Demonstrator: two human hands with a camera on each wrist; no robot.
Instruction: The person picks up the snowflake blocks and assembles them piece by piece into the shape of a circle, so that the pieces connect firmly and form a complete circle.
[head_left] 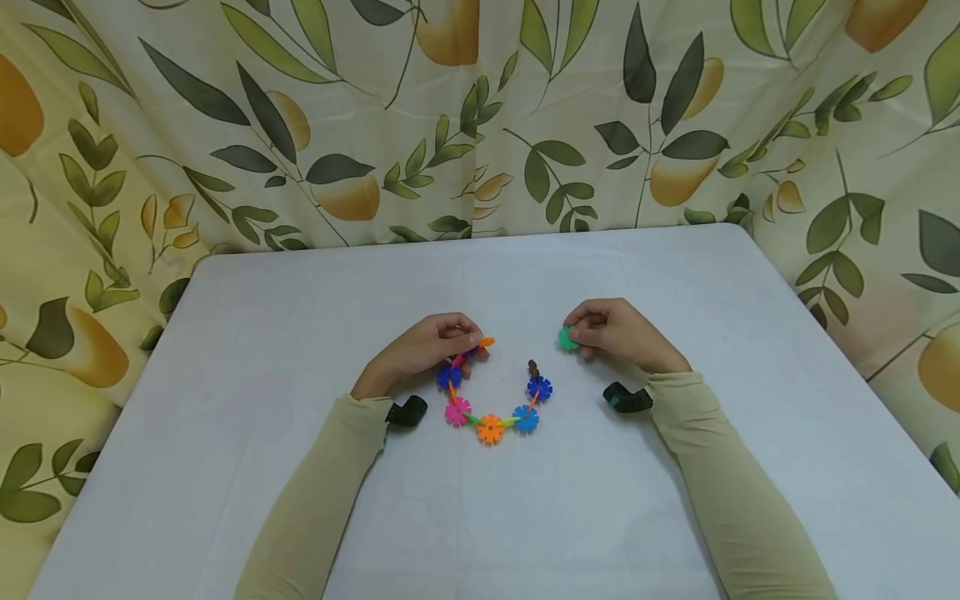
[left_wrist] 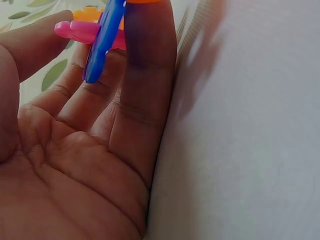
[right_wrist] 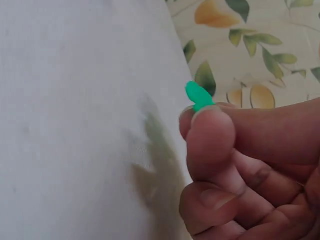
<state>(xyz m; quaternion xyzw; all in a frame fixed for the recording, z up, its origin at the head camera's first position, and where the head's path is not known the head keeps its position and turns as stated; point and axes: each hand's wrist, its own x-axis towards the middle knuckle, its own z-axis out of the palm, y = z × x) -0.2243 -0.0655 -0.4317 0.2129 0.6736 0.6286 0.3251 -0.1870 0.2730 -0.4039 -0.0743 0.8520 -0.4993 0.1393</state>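
A curved chain of notched plastic discs (head_left: 491, 429) in orange, pink, blue and green lies on the table in a U shape. My left hand (head_left: 431, 348) pinches its upper left end, where an orange disc (head_left: 487, 342) sticks out past the fingertips. The left wrist view shows a blue disc (left_wrist: 105, 40) crossing a pink disc (left_wrist: 77, 31) at those fingers. A brown disc (head_left: 533, 368) stands on edge at the chain's free right end. Up and to the right of it, my right hand (head_left: 622, 333) pinches a green disc (head_left: 567, 338) between thumb and index finger, apart from the chain.
A white cloth covers the table (head_left: 480, 525). Behind and around it hangs a leaf-patterned curtain (head_left: 420, 158). Black wrist cameras (head_left: 407, 412) sit at both cuffs, close over the table, the left one near the chain.
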